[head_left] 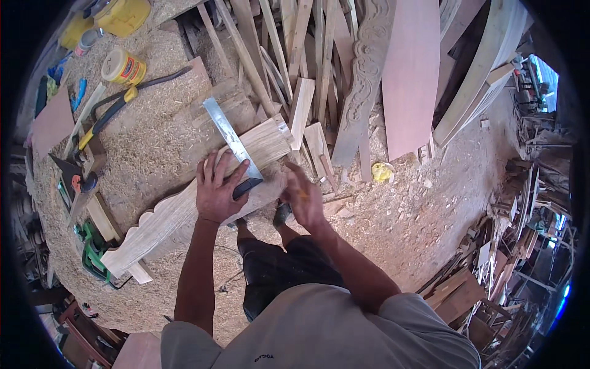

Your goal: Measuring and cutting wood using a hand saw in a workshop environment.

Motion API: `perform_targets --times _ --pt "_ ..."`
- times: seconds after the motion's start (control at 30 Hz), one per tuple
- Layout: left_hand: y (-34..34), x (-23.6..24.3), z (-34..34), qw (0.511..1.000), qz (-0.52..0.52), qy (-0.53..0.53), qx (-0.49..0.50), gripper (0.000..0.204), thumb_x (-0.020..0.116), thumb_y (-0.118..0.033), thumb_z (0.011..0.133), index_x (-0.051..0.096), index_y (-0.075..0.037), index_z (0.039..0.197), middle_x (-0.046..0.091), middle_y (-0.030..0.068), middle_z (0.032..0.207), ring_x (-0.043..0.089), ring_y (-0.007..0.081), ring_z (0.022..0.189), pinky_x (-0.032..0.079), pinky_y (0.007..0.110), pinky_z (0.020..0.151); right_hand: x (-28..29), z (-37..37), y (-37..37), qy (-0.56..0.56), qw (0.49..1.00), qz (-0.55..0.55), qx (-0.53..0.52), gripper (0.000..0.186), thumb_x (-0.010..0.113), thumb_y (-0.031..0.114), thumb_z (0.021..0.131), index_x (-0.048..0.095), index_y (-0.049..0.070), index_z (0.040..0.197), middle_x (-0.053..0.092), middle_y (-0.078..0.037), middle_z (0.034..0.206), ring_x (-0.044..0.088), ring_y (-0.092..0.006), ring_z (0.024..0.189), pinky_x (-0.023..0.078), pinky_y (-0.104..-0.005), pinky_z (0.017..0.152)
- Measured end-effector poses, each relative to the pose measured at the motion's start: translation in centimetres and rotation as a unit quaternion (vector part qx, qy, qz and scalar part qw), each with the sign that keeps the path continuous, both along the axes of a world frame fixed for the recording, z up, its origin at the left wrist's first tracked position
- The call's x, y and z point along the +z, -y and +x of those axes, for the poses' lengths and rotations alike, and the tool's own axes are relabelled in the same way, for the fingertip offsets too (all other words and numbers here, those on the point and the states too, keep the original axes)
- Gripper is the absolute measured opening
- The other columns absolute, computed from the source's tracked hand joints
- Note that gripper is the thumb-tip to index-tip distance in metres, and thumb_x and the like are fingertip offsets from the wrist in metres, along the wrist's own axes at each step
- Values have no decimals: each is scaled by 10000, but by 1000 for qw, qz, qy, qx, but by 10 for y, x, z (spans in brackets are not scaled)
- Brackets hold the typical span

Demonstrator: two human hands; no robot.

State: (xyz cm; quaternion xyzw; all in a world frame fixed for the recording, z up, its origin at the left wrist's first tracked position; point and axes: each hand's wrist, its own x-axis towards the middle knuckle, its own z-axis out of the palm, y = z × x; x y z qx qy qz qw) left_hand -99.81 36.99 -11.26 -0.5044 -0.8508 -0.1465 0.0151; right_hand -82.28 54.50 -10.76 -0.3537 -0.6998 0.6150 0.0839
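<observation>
A try square (228, 132) with a silvery blade and a dark stock lies across a long pale wooden board (166, 218) with a scalloped far edge. My left hand (218, 184) presses on the board and blade, its thumb side gripping the dark stock at the near edge. Just right of the square, my right hand (304, 200) hovers by the board's near side, fingers curled and blurred. A yellow-orange bit shows in it, too smeared to name.
Shavings cover the workbench (153, 141). On it are a yellow tub (124, 67), a handsaw with a yellow-and-black handle (110, 114) and a green power tool (94, 252). Beyond lean many wood strips, a carved board (369, 80) and a wide pinkish panel (410, 74). Offcuts (458, 295) pile at right.
</observation>
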Motion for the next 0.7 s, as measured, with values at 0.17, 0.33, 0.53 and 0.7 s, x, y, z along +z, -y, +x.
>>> perform_targets --times 0.17,0.33,0.53,0.7 --pt "2 -1 3 1000 1 2 8 775 780 -390 737 643 -294 1494 463 113 1617 396 405 1499 314 624 1223 9 -28 -7 -84 996 35 5 283 678 199 1032 735 37 1257 769 -118 942 640 -205 671 511 -325 628" --pt "2 1 2 1000 -3 -2 1 784 779 -400 734 638 -295 1498 458 115 1615 385 409 1502 313 630 1220 3 -76 -14 -95 987 106 75 287 657 191 1039 738 57 1280 776 -99 957 627 -187 667 500 -316 623" --pt "2 0 7 1000 -13 -10 5 766 774 -416 744 646 -292 1489 458 113 1606 383 420 1498 300 644 1223 5 -86 -28 -108 971 123 174 318 668 184 1029 737 86 1323 780 -80 945 619 -171 662 491 -313 612" --pt "2 1 10 1000 -8 -25 -17 769 802 -431 763 647 -276 1499 481 156 1562 376 457 1500 305 649 1212 -3 -27 -40 -52 900 331 279 217 648 254 978 788 117 1070 756 -113 824 657 -361 659 488 -477 594"
